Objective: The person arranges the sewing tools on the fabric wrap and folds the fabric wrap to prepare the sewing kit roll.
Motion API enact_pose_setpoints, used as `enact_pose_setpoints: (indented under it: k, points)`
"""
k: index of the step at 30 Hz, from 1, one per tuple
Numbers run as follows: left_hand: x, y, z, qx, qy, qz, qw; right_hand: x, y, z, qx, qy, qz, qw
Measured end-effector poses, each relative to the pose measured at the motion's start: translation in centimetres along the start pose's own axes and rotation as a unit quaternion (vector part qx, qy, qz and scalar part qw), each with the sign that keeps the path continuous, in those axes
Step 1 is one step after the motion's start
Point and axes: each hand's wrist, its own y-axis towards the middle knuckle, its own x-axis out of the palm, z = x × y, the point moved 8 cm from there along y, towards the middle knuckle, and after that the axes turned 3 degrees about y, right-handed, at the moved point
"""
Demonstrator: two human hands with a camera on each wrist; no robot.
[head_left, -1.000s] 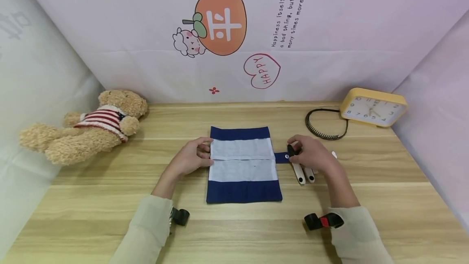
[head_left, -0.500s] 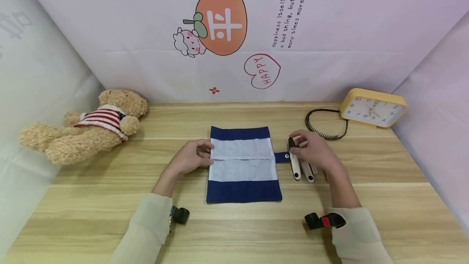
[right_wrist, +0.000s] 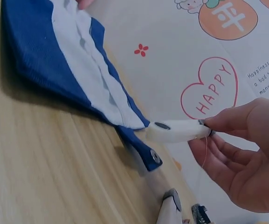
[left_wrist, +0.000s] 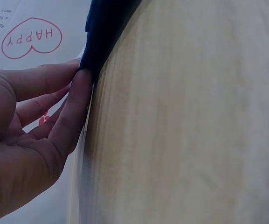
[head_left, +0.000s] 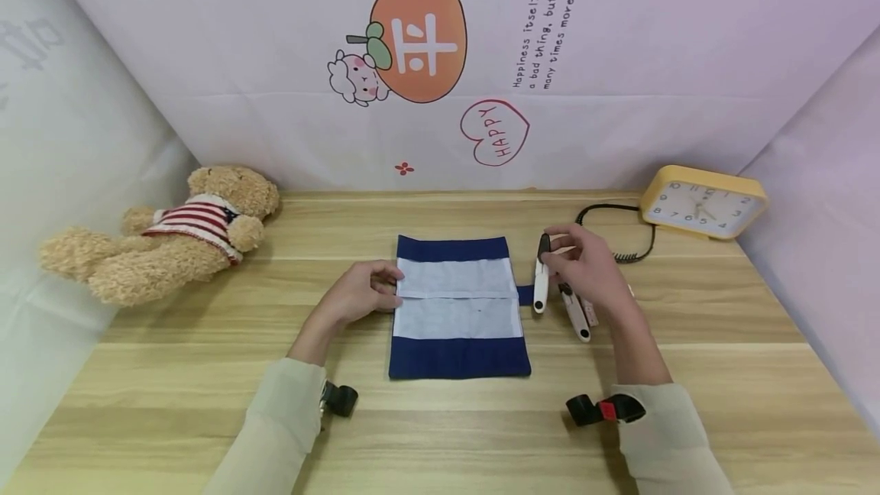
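Observation:
A navy and pale grey cloth pouch [head_left: 459, 358] lies unfolded on the table, its snap strap [right_wrist: 141, 151] sticking out on the right side. My left hand [head_left: 357, 292] pinches the pouch's left edge; the left wrist view shows thumb and fingertip meeting at the navy cloth [left_wrist: 105, 32]. Between the thumb and fingers of my right hand [head_left: 584, 262] is a slim white tool with a black end [head_left: 541, 277], raised near the strap. A thin thread hangs by those fingers. Below that hand a similar white tool [head_left: 576, 315] lies on the table, beside a small pale pink piece [head_left: 590, 312].
A yellow-framed clock [head_left: 704, 201] leans at the back right, next to a black loop with a coiled part [head_left: 612, 206], partly hidden by my right hand. At the back left lies a teddy bear [head_left: 165, 239] in a striped shirt. A printed cloth stands behind the table.
My right hand has lifted the white tool away from the similar one and carried it up and left, over the strap's end. The left hand stays at the pouch's edge.

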Motion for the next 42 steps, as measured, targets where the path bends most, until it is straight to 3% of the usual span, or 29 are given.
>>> enact_pose_setpoints:
  k: [14,28,42]
  points:
    - [0.0,0.2,-0.2,-0.009,0.0,-0.006,0.9999,1.6,1.6,-0.9,-0.003,0.128,0.023,0.992]
    - [0.1,0.2,-0.3,-0.011,-0.021,-0.018,0.9996,3.9,3.0,-1.4,-0.001,0.17,0.01,0.985]
    - [0.0,0.2,-0.2,-0.018,-0.026,-0.021,0.9993,7.0,4.8,-2.9,-0.002,0.167,-0.019,0.986]
